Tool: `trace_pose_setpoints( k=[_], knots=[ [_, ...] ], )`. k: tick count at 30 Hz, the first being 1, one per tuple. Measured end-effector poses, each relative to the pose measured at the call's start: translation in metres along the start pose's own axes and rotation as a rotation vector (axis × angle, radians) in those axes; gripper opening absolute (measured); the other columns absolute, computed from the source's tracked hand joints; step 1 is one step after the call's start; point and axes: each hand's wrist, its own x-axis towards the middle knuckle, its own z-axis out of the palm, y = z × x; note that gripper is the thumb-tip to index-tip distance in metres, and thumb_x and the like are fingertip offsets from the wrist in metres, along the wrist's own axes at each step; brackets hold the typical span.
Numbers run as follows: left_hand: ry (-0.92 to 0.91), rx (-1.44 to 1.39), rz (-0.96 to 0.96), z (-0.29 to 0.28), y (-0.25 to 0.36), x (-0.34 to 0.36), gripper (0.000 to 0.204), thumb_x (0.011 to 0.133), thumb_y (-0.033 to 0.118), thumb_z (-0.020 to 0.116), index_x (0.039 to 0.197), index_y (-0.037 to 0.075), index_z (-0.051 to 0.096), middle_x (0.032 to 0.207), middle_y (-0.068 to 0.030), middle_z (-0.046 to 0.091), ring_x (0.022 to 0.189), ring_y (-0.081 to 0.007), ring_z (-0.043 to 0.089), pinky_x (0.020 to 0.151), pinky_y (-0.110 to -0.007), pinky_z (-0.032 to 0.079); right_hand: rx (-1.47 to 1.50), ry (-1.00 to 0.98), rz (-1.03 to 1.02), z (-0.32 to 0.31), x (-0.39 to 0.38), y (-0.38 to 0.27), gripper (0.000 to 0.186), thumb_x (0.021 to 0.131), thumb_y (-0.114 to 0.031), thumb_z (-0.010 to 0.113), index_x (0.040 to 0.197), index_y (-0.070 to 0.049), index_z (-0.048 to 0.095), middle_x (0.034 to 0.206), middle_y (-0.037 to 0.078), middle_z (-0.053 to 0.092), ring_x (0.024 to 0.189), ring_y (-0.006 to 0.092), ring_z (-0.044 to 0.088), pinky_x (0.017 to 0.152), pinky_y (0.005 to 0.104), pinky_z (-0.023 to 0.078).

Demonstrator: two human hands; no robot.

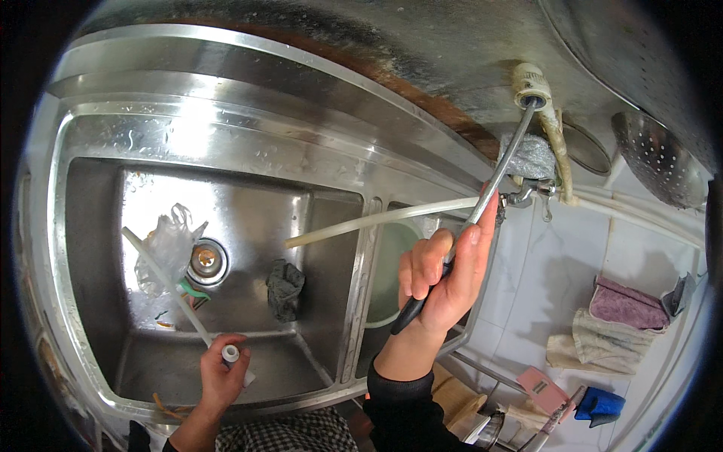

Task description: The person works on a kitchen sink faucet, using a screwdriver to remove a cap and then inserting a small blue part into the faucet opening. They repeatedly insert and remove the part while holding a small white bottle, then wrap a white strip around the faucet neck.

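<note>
My right hand is closed around the black handle of a long screwdriver, index finger stretched along its metal shaft. The shaft's far end reaches into the open mouth of a white pipe fitting on the wall; its tip is hidden inside. Low over the near side of the steel sink, my left hand grips a white plastic faucet. Its thin straight spout points away to the far left, and a round hollow end shows between thumb and fingers.
The sink holds a clear plastic bag and a dark wet cloth near its drain. A pale hose crosses from a metal tap over a green basin. Cloths and a perforated ladle are at the right.
</note>
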Motion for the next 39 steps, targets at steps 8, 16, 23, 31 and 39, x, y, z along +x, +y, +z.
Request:
trace_pose_setpoints(
  k=[8,16,23,31,39],
  knots=[
    [-0.014,-0.006,-0.015,-0.001,0.001,0.0,0.018,0.089,0.0,0.068,0.106,0.003,0.064,0.086,-0.0021,0.062,0.075,-0.0081,0.056,0.066,-0.025,0.046,-0.107,0.034,-0.009,-0.002,-0.006,-0.005,0.054,0.111,-0.025,0.034,0.159,-0.012,0.016,0.052,0.001,0.039,0.035,0.0089,0.033,0.032,0.0243,0.029],
    [-0.01,0.005,-0.009,0.002,0.001,0.002,0.018,0.09,0.0,0.068,0.107,0.003,0.063,0.088,-0.0032,0.062,0.074,-0.0087,0.058,0.064,-0.026,0.046,-0.136,0.061,-0.02,-0.004,-0.004,-0.003,0.054,0.11,-0.024,0.034,0.159,-0.011,0.017,0.052,0.001,0.04,0.035,0.0086,0.033,0.032,0.0241,0.029],
    [-0.013,0.028,0.025,0.002,0.004,0.006,0.018,0.091,-0.001,0.066,0.108,0.003,0.063,0.085,-0.0026,0.061,0.065,-0.0064,0.056,0.057,-0.024,0.044,0.002,0.022,-0.007,-0.006,0.002,-0.003,0.054,0.11,-0.021,0.034,0.16,-0.009,0.016,0.051,0.003,0.043,0.036,0.0095,0.035,0.034,0.0241,0.033],
    [-0.011,0.031,0.075,0.005,-0.001,0.008,0.018,0.09,-0.002,0.066,0.107,0.003,0.063,0.082,-0.002,0.061,0.061,-0.0061,0.054,0.053,-0.024,0.043,-0.149,0.026,-0.004,-0.014,-0.002,-0.011,0.055,0.109,-0.019,0.035,0.159,-0.006,0.016,0.051,0.003,0.044,0.037,0.0092,0.037,0.035,0.0236,0.033],
    [-0.019,0.015,-0.01,0.005,0.006,0.007,0.018,0.09,-0.001,0.066,0.107,0.003,0.063,0.079,-0.0013,0.06,0.061,-0.0056,0.055,0.051,-0.024,0.043,-0.159,0.037,-0.015,-0.017,-0.003,-0.01,0.055,0.109,-0.018,0.036,0.159,-0.006,0.016,0.051,0.003,0.044,0.037,0.0089,0.038,0.035,0.0231,0.036]
  ],
)
